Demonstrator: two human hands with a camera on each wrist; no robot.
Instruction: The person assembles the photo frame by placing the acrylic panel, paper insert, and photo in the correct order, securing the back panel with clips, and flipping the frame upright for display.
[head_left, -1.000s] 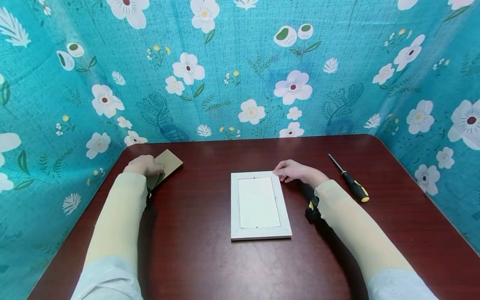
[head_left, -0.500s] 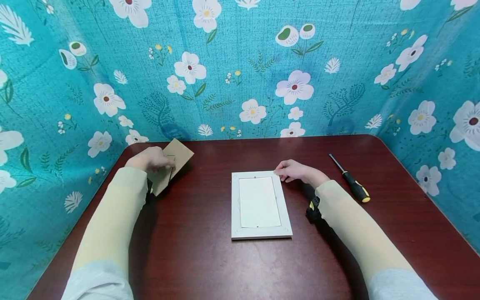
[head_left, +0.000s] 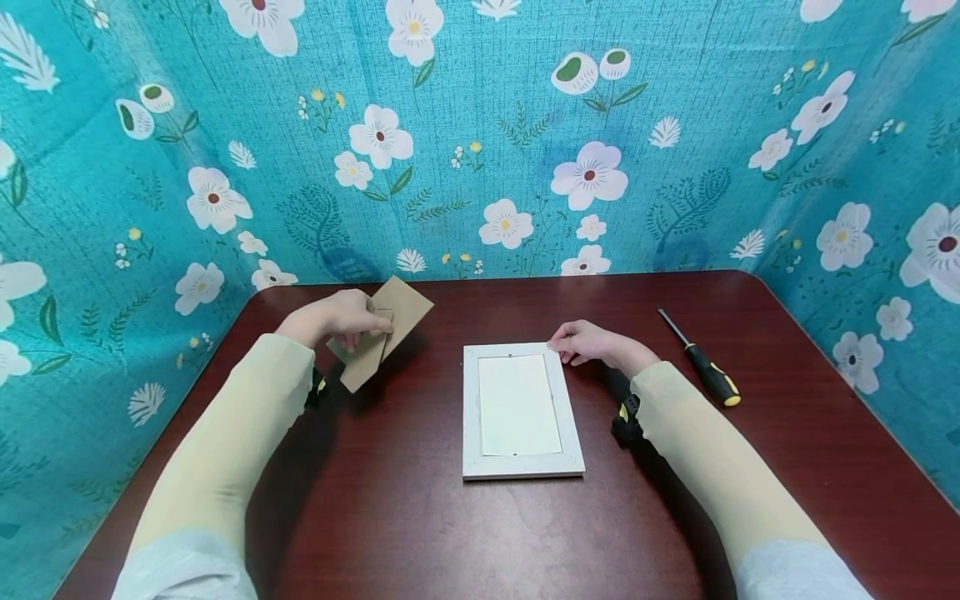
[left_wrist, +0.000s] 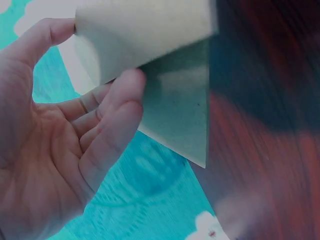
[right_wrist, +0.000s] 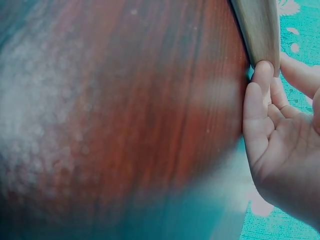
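Over the left side of the table, my left hand [head_left: 341, 317] holds a brown picture frame backing board [head_left: 408, 310], pinching the stand flap that juts from it. In the left wrist view the thumb lies at one edge of the flap, and the fingers reach between the flap and the backing board [left_wrist: 177, 110]. A white picture frame [head_left: 472, 408] lies flat at the middle of the table with a white sheet [head_left: 519, 406] inside its border. At its far right corner my right hand [head_left: 588, 340] grips the frame between thumb and fingers.
To the right of the right hand lies a screwdriver [head_left: 708, 371] with a black and yellow handle. The dark red wooden table [head_left: 405, 517] ends at the back against a turquoise flowered cloth [head_left: 450, 167], which also hangs along both sides.
The left hand has carried the backing board to the right, toward the picture frame, and more of the board shows now. The right hand has stayed at the frame's corner.
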